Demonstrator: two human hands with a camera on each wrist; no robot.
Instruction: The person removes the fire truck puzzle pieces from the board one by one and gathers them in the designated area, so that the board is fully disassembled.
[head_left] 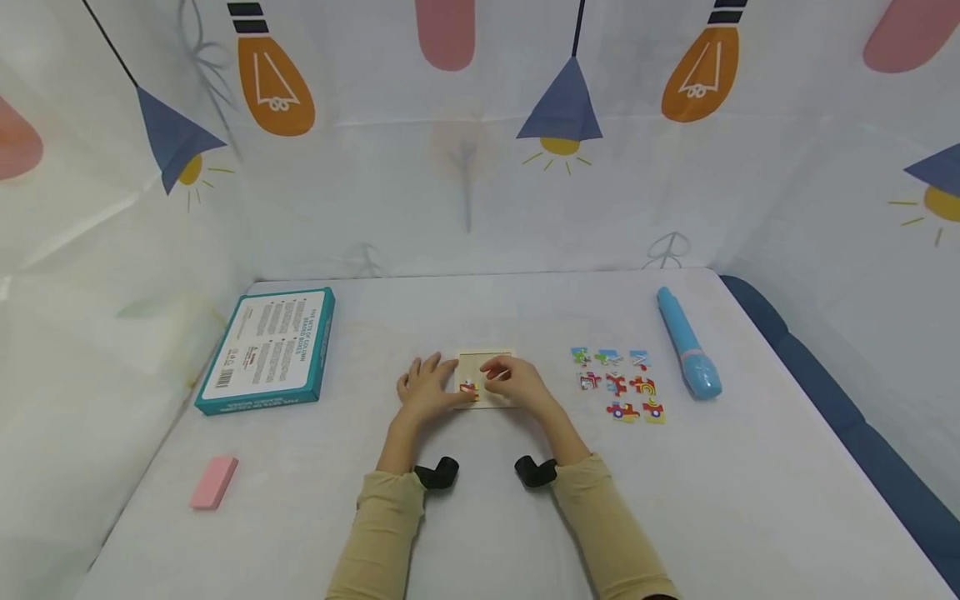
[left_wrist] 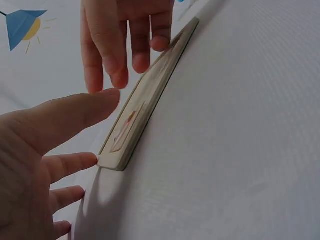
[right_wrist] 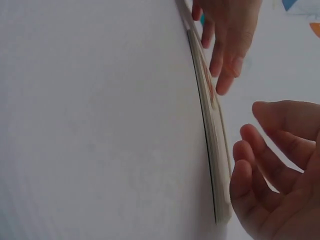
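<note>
Pale wooden puzzle tray (head_left: 486, 367) lies mid-surface between both hands: left hand (head_left: 427, 387) steadies its edge with relaxed fingers, right hand (head_left: 517, 382) hovers loosely spread, holding nothing. One red piece (head_left: 469, 387) seems seated; the next move likely calls for a piece from the colourful loose puzzle pieces (head_left: 618, 383) to the right.

- The puzzle tray (head_left: 486, 367) under my hands looks like pale wood, matt, with smooth sanded edges in the wrist views.
- The one piece (head_left: 469, 387) sitting in it has a glossy printed top, same as the loose pieces (head_left: 617, 383) off to the side, which look like printed wood or card, can't tell which.
- The table cover (head_left: 480, 508) is white, matt, with a fine woven texture up close, so cloth-ish.
- The box (head_left: 267, 350) is cardboard, slight sheen on the printed face.
- The blue pen thing (head_left: 686, 354) is smooth shiny plastic.
- The pink block (head_left: 214, 482) looks matt, rubbery.
- My sleeves (head_left: 375, 533) are soft matt fabric.
- The backdrop (head_left: 465, 167) is thin printed sheet, slightly creased.
</note>
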